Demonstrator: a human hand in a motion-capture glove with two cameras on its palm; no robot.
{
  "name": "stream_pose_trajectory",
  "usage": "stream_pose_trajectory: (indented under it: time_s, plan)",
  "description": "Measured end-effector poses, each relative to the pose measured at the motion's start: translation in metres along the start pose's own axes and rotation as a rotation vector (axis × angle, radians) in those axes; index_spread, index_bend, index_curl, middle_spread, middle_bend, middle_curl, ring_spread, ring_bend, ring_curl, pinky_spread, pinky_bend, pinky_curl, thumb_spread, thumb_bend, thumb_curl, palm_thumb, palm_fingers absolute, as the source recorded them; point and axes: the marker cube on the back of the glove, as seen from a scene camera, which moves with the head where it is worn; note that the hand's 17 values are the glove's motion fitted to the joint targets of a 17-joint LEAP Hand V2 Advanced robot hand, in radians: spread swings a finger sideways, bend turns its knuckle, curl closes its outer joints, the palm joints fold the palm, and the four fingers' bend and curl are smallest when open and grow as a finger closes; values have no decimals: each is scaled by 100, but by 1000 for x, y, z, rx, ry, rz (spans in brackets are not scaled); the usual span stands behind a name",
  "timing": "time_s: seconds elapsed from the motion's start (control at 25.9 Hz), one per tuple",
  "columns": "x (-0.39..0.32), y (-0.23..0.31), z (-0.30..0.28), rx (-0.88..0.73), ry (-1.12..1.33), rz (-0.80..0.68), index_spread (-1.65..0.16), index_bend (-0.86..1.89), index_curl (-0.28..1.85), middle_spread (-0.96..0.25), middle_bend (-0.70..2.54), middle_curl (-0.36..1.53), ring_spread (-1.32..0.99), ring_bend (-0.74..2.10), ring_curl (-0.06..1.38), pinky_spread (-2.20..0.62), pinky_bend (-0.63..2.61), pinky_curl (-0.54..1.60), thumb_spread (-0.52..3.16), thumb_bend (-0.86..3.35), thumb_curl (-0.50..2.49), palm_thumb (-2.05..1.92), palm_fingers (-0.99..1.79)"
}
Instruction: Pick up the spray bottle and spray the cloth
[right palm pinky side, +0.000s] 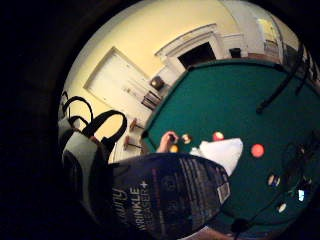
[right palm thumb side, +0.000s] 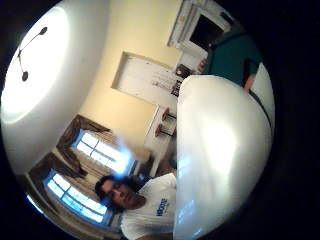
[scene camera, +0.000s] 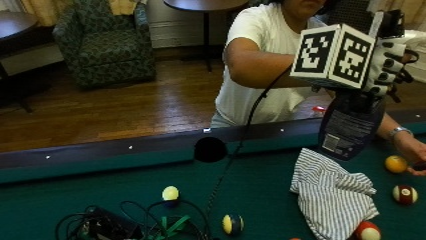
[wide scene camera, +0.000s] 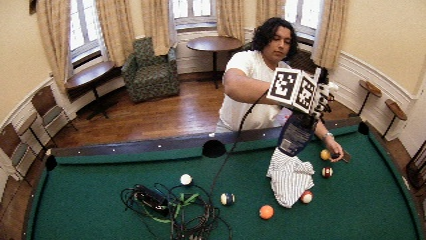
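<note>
The spray bottle (scene camera: 349, 127) looks like smooth dark plastic with a little shine, and it has a printed paper-like label on its side. The cloth (scene camera: 333, 197) is soft, thin, striped fabric, all wrinkled and matt. The pool table (scene camera: 80, 192) is covered in green felt that looks fuzzy and dull, with no shine. Its rail (scene camera: 100, 152) is dark and smooth. The balls (scene camera: 396, 164) are hard, smooth and shiny. The right hand (scene camera: 389, 65) wears a glove with white, smooth plastic-looking parts and black straps. The floor (scene camera: 133, 107) is brown wood boards, a bit glossy. The armchair (scene camera: 106, 42) is covered in patterned cloth.
</note>
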Motion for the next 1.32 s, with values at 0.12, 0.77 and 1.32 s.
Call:
stream_pose_trajectory:
  time_s: [0.12, 0.77, 1.32]
  plan:
    - [11, 9, 20, 34, -42, -25, -28, 31, 63, -21, 69, 56, -23, 73, 46, -34, 43, 42, 45, -3, 86, 91, 139]
    - [85, -30, 149, 78, -143, 2, -28, 31, 64, -21, 69, 56, -24, 73, 47, -34, 43, 42, 44, -3, 88, 91, 139]
    - [167, -65, 249, 171, -37, 67, -28, 31, 64, -21, 69, 56, -23, 73, 47, -34, 43, 42, 44, -3, 88, 91, 139]
